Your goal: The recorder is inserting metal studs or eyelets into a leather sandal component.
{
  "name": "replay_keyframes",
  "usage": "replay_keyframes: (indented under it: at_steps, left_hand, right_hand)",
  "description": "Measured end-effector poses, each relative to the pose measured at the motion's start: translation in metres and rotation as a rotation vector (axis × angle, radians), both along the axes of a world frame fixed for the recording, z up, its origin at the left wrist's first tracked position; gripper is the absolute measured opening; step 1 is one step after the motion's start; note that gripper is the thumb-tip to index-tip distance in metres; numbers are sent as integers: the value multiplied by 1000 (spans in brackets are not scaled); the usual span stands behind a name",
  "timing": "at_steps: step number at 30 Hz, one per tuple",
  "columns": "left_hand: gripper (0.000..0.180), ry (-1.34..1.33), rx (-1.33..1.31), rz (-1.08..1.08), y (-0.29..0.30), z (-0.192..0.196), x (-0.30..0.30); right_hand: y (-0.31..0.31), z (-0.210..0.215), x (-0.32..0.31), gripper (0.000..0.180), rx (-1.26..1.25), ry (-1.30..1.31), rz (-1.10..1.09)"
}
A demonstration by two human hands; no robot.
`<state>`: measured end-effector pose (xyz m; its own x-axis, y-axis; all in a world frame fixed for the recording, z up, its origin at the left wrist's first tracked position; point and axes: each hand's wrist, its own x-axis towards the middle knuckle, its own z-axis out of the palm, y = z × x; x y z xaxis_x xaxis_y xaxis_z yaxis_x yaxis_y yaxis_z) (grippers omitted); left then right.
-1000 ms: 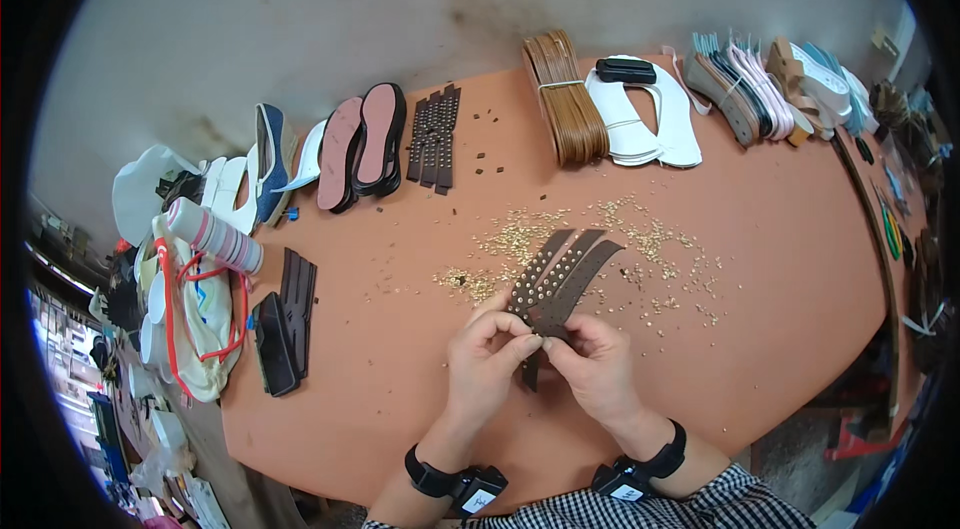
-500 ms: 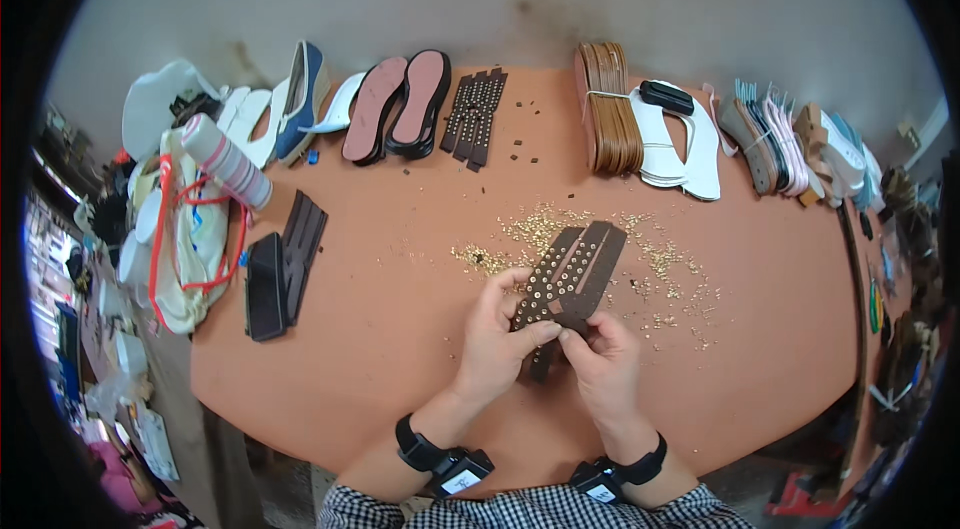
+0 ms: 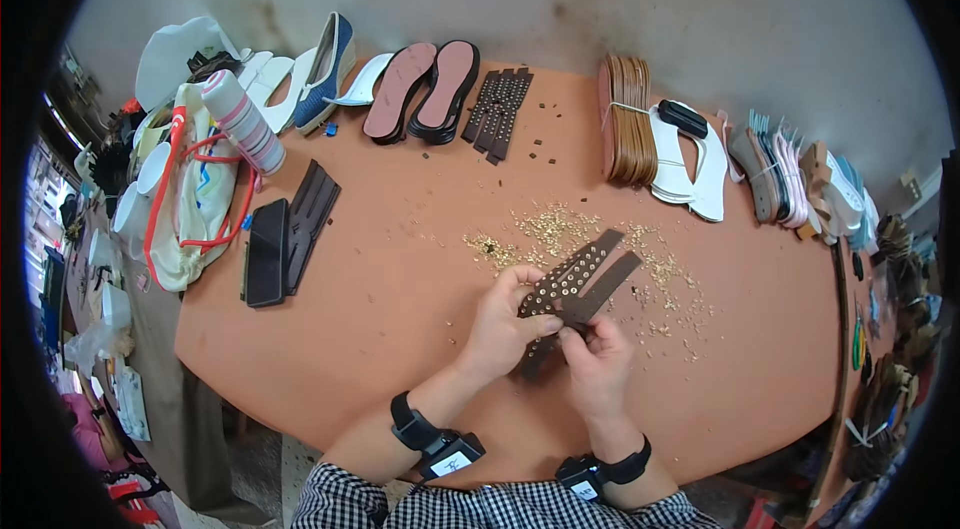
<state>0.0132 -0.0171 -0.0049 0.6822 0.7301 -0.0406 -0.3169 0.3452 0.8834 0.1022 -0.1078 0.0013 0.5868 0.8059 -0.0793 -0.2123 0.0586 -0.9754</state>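
A dark brown sandal strap piece [image 3: 572, 277] with several strips is held over the middle of the table. Rows of round gold eyelets run along its left strips, while the strip on the right [image 3: 612, 286] looks plain. My left hand [image 3: 503, 327] is closed on its left edge, thumb across the front. At the lower crossing, my right hand [image 3: 600, 367] pinches the plain strip between thumb and fingers. Both thumbs are close together there, and the fingers behind the strap are hidden. Just beyond the strap lie many loose gold studs [image 3: 556, 227] scattered on the table.
The brown table [image 3: 400, 359] has a phone [image 3: 266, 255] beside dark straps [image 3: 314, 219] at left. Along the back stand pink-topped soles [image 3: 400, 89], studded straps [image 3: 498, 111], banded brown strips [image 3: 627, 124] and white cutouts [image 3: 705, 169]. A striped can [image 3: 243, 124] leans on a bag [image 3: 208, 199].
The strap piece has tilted to the right, and its plain strip now spreads apart from the studded ones. Both hands keep their hold. The whole view has shifted and turned slightly.
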Motion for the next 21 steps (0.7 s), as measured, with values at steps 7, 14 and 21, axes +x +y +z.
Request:
replay_keyframes:
  at_steps: [7,14,21]
  left_hand:
    - [47,13,2,-148,38,17,-23]
    - [8,780,626,2,59,5,-44]
    - [11,1079,732,84,56,2,-37]
  right_hand:
    - [6,9,18,21,98,291,25]
    - [2,12,52,35,238,453,-114]
    - [4,10,53,36,261,778,-72]
